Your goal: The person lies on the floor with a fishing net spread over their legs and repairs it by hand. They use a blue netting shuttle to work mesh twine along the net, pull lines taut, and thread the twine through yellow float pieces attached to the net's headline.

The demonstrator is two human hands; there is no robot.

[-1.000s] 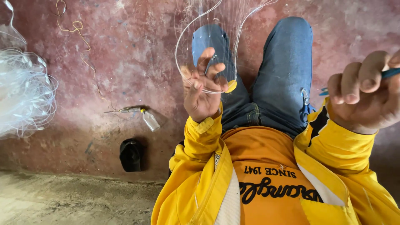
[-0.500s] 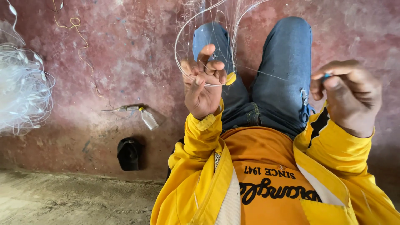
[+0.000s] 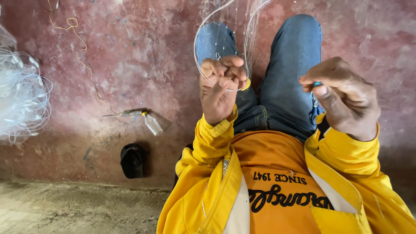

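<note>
Left hand is curled tight, fingers bunched together and pinching a loop of clear fishing line right at the knuckles, with a small yellow piece poking out at the side of the fist. The line arcs up from that pinch in a wide hoop over the left knee, and fine net mesh hangs within it, hard to make out strand by strand. Over on the other side, the right hand is closed too, thumb pressed against the forefinger around a small blue tool, only its tip showing. Both hands hover above the blue jeans, well apart from each other. The yellow jacket sleeves frame it all. Out on the reddish floor lie a small clear bottle just beside a thin metal tool, a black cap below them, and a heap of white net at the far left.
</note>
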